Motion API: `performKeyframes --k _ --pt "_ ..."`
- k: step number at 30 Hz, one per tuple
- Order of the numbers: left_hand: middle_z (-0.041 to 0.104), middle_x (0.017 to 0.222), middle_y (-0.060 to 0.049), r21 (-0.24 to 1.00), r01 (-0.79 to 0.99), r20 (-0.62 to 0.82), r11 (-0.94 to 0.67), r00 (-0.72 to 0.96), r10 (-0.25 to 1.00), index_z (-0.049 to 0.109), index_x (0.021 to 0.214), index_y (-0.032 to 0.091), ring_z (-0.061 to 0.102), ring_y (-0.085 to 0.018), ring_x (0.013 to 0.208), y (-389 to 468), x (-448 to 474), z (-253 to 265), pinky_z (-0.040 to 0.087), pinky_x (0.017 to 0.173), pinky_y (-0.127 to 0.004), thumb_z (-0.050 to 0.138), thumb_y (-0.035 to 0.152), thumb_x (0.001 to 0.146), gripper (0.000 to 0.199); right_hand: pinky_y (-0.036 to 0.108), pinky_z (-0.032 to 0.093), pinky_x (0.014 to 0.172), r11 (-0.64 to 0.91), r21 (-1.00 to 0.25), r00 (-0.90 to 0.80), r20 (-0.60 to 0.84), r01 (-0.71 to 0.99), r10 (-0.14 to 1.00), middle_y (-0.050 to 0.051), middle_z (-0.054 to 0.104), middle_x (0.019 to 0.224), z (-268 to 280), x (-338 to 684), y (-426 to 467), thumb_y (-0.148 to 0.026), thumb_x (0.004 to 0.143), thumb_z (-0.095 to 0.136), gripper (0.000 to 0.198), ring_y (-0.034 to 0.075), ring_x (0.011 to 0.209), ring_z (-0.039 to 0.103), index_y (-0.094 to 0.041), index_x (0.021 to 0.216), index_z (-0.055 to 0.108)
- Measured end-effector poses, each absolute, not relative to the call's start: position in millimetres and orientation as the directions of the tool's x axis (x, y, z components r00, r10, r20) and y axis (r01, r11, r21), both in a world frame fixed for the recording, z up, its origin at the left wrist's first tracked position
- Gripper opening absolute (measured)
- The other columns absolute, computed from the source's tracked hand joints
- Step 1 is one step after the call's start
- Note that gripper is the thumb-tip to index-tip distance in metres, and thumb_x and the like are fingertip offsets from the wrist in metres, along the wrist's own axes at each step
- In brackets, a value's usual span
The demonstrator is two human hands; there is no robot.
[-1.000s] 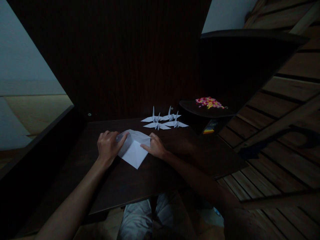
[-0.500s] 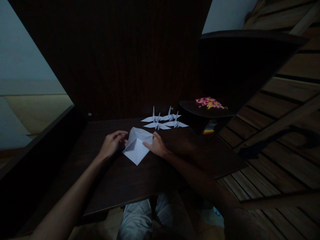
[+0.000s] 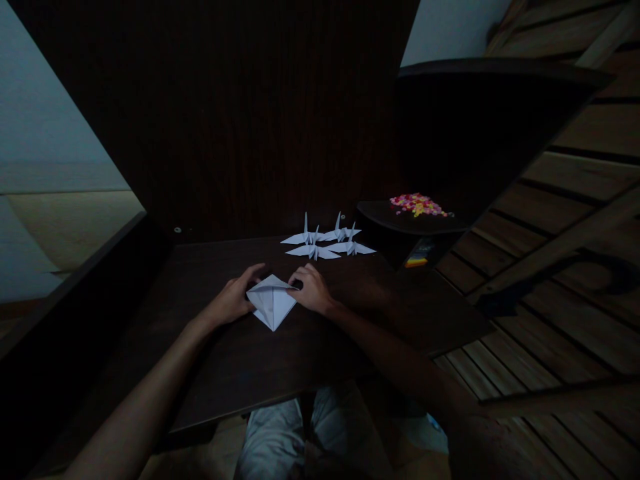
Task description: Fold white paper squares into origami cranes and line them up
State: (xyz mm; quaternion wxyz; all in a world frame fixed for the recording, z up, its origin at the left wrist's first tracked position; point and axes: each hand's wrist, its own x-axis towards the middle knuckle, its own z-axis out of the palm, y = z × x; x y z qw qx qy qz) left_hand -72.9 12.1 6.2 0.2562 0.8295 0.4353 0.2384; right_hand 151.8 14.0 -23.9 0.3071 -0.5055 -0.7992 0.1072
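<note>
A white sheet of origami paper, folded into a diamond with a crease down its middle, lies on the dark desk. My left hand holds its left corner, index finger reaching past the edge. On the opposite side, my right hand pinches the right corner between thumb and curled fingers. Several finished white paper cranes stand close together behind my right hand, wings spread and necks pointing up.
To the right, a rounded corner shelf carries a heap of small pink, red and yellow pieces. Beneath it sits something yellow. A dark panel rises behind the desk, and wooden slats stand at the right.
The paper's raised upper flap has come down, turning the sheet into a flatter, smaller diamond. My left hand has moved right onto its corner; my right hand's fingers have curled at the other.
</note>
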Motion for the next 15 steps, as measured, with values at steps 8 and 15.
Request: performKeyframes --k 8,15 --pt "0.063 0.116 -0.01 0.483 0.606 0.227 -0.631 0.61 0.76 0.067 0.104 0.019 0.059 -0.023 0.108 20 -82 7 0.045 0.096 -0.04 0.047 0.006 0.062 0.048 0.04 0.035 0.1 0.725 -0.408 -0.638 0.351 0.554 0.685 0.008 0.056 0.13 -12 162 5 -0.045 0.077 0.065 0.053 0.024 0.116 0.047 -0.019 0.123 0.058" --pt "0.056 0.131 -0.008 0.498 0.582 0.096 -0.643 0.7 0.707 0.067 0.112 0.023 0.053 -0.026 0.117 15 -86 14 0.04 0.101 -0.043 0.059 0.02 0.068 0.044 0.048 0.015 0.114 0.755 -0.465 -0.783 0.186 0.462 0.594 0.004 0.034 0.149 -16 166 4 -0.049 0.081 0.06 0.059 0.026 0.14 0.023 -0.029 0.135 0.046"
